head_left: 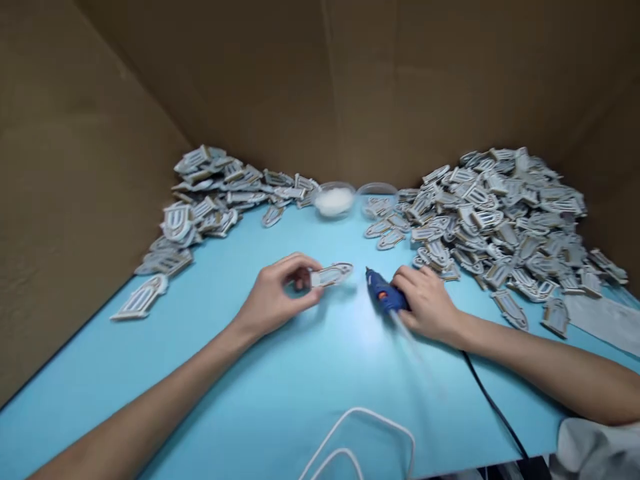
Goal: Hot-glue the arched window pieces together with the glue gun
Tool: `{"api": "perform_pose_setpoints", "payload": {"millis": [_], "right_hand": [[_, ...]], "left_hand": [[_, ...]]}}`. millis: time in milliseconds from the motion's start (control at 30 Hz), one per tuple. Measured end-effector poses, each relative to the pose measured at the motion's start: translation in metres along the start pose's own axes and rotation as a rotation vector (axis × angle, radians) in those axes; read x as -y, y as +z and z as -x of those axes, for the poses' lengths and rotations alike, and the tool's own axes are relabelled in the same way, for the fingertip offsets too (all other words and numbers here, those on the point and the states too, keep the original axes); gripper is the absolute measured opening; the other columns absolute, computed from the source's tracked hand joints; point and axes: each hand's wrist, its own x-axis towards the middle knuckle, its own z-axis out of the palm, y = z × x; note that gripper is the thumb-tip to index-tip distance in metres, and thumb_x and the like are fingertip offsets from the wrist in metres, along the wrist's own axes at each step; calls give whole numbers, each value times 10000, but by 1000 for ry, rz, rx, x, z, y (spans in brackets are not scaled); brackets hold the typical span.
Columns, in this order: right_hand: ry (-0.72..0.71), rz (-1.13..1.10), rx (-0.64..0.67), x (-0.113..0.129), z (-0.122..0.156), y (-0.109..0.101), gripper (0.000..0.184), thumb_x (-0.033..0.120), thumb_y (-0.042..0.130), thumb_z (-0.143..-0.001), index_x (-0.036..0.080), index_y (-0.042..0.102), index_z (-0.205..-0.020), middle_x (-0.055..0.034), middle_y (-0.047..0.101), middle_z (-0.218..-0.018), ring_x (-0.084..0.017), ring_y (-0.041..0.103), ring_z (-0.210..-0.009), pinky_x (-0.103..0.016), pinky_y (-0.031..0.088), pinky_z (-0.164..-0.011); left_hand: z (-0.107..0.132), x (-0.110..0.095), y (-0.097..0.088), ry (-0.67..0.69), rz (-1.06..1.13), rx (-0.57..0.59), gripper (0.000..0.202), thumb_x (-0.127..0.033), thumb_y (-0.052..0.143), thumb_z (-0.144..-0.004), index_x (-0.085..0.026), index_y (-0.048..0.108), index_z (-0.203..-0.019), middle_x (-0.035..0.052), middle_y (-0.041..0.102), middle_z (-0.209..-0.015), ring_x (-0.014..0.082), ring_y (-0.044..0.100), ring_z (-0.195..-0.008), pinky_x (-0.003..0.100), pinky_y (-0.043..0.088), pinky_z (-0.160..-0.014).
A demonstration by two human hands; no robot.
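1. Our left hand (275,293) pinches one arched piece (333,275), the thumb (307,301) near and the curled fingers far, parted only by its thickness at the square end. The rounded end points right, above the table.
2. Our right hand (429,307) is wrapped around one blue glue gun (383,293), fingers bent over the far side and thumb on the near side. The nozzle aims far and slightly left, near the held piece but apart from it.
3. One translucent glue stick (403,327) juts from the gun's rear, blurring towards us.
4. Our two bare forearms come in from the near left and near right, both wrists low over the blue table (225,413).
5. Beyond the hands we count two clear bowls: the left bowl (316,200) holds white material, the right bowl (379,185) a few pieces.
6. Three loose pieces (391,239) lie just near of the right bowl.
7. Two heaps of like pieces flank us, too tangled to count: a left heap (220,190) and a larger right heap (500,213).
8. Nearest us are one white cord (375,413), bent in loops, and one black cable (493,400) right of it.
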Motion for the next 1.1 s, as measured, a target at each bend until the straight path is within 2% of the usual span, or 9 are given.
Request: {"api": "perform_pose_setpoints", "payload": {"millis": [133,267,467,567,667,767,867,1000,1100], "right_hand": [[111,-144,86,1,-3,0,309,322,665,-744,202,605,-1023,-71,642,-1059,-261,602,-950,-387,371,-818],[95,-199,104,1,-5,0,362,335,686,-719,215,593,-1048,-64,617,-1083,-264,594,-967,-389,381,-848],[101,-210,86,-2,-4,3,384,360,731,-714,216,604,-1046,-62,611,-1070,-262,588,-960,-389,401,-869],[108,-211,84,-5,-3,5,394,364,746,-712,205,626,-1052,-68,623,-1060,-268,600,-962,-394,412,-876],[106,-219,79,-7,-1,5,394,357,746,-713,196,647,-1059,-81,636,-1074,-282,614,-986,-403,422,-884],[98,-244,61,-5,1,3,368,308,723,-712,192,655,-1055,-88,642,-1073,-296,618,-1012,-412,422,-887],[93,-285,49,-5,4,2,307,253,685,-726,193,654,-1025,-84,649,-1057,-301,617,-1014,-425,415,-886],[76,-325,45,-10,4,6,222,254,637,-810,211,663,-1026,-85,673,-1082,-291,638,-980,-443,420,-873],[47,-332,25,-14,4,10,193,306,654,-839,230,670,-1015,-89,684,-1073,-303,655,-943,-458,449,-837]], "left_hand": [[-12,-1,0,-268,351,-121,413,-451,820,-632,-165,693,-901,35,689,-803,127,535,-639,256,444,-626],[-52,-29,17,-260,344,-78,399,-445,835,-581,-167,725,-846,26,685,-744,117,498,-614,247,401,-601],[-189,-140,103,-55,293,7,329,-468,774,-656,-155,714,-734,58,678,-728,157,546,-678,268,420,-620],[-252,-197,146,55,311,2,374,-446,772,-800,-134,759,-1005,127,748,-1032,207,658,-927,304,512,-832],[-272,-214,166,106,301,-64,566,-450,772,-880,-121,657,-1326,196,663,-1326,253,649,-1165,362,498,-1026],[-245,-175,156,196,161,-74,591,-458,770,-896,-158,630,-1385,173,627,-1355,250,655,-1141,388,515,-1042],[-191,-103,117,283,-184,-63,555,-455,737,-911,-219,625,-1401,123,608,-1354,243,641,-1172,389,528,-1065],[-115,-11,27,91,-525,-208,484,-326,729,-885,-208,653,-1347,130,551,-1433,301,509,-1385,472,390,-1238],[-72,34,-45,-91,-649,-339,431,-265,574,-943,-134,633,-1349,211,479,-1511,385,404,-1453,632,283,-1255]]}}
